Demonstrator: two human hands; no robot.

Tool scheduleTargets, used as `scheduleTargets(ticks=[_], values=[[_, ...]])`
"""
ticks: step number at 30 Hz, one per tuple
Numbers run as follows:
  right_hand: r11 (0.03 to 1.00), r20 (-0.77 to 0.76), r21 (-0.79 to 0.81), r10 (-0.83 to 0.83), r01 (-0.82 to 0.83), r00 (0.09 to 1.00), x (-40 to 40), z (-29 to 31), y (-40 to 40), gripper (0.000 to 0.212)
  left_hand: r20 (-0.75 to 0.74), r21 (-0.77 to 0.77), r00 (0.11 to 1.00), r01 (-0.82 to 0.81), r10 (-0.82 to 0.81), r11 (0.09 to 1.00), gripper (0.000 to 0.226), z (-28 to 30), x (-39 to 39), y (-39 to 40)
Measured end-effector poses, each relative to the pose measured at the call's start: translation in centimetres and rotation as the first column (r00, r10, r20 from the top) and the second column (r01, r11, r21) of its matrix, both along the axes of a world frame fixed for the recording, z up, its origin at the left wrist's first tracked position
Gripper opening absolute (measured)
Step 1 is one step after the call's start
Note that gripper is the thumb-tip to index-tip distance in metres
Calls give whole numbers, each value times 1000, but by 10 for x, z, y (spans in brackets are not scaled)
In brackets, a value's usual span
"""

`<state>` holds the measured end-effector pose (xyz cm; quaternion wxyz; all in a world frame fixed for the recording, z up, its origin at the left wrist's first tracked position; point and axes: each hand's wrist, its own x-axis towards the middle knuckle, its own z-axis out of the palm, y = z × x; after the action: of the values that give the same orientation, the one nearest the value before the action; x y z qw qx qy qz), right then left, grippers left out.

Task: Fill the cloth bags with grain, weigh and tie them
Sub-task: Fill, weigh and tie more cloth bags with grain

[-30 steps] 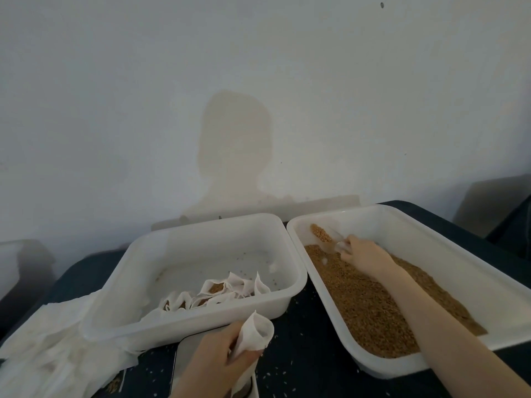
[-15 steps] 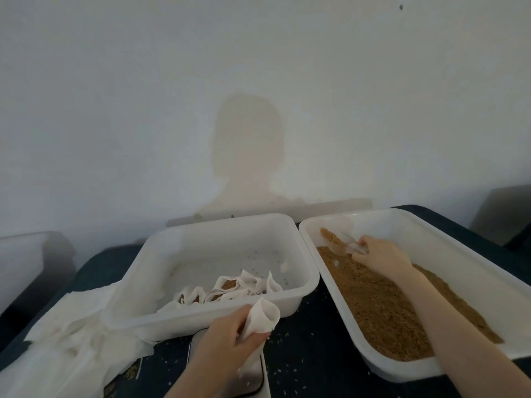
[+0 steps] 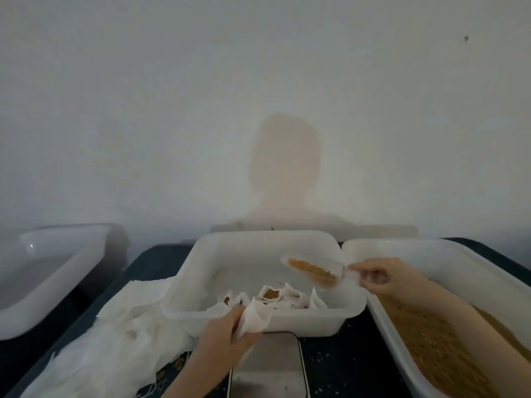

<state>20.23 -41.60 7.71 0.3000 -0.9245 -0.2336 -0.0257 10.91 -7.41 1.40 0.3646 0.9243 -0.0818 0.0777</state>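
My left hand (image 3: 221, 337) grips a small white cloth bag (image 3: 254, 317) with its mouth held open, just above the scale (image 3: 267, 366) at the near edge. My right hand (image 3: 382, 275) holds a clear plastic scoop (image 3: 313, 271) loaded with brown grain, raised over the middle white tub (image 3: 267, 317). The scoop is up and to the right of the bag, apart from it. Several filled cloth bags (image 3: 273, 295) lie in that tub. The right tub (image 3: 382, 320) holds loose brown grain (image 3: 436, 351).
A heap of empty white cloth bags (image 3: 109, 349) lies on the dark table to the left. Another white tub (image 3: 54, 271) stands at the far left. Stray grains dot the dark tabletop (image 3: 339, 357) between scale and right tub. A pale wall rises behind.
My right hand lifted the scoop, now full of grain, out of the right tub and carried it left over the middle tub. My left hand kept hold of the open bag.
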Motion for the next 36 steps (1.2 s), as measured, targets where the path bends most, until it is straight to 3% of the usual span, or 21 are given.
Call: scheduleTargets(ticks=[5, 9, 25, 32, 36], values=[[981, -86, 30, 193, -192, 977, -16, 19, 22, 32, 22, 5, 999, -44, 44, 999, 26, -3, -2, 13], [966, -129, 13, 256, -257, 958, -26, 30, 33, 32, 4, 10, 1000, -27, 27, 1000, 19, -4, -5, 15], [942, -212, -179, 243, -282, 946, -43, 49, 44, 39, -66, 87, 997, 48, -42, 995, 50, 7, -7, -2], [895, -141, -354, 237, -273, 961, -44, 54, 59, 43, -80, 136, 995, 63, -52, 989, 60, 0, -2, -12], [818, 32, -549, 223, -169, 974, -50, 60, 72, 43, -54, 133, 999, 0, 7, 991, 70, -8, 2, -19]])
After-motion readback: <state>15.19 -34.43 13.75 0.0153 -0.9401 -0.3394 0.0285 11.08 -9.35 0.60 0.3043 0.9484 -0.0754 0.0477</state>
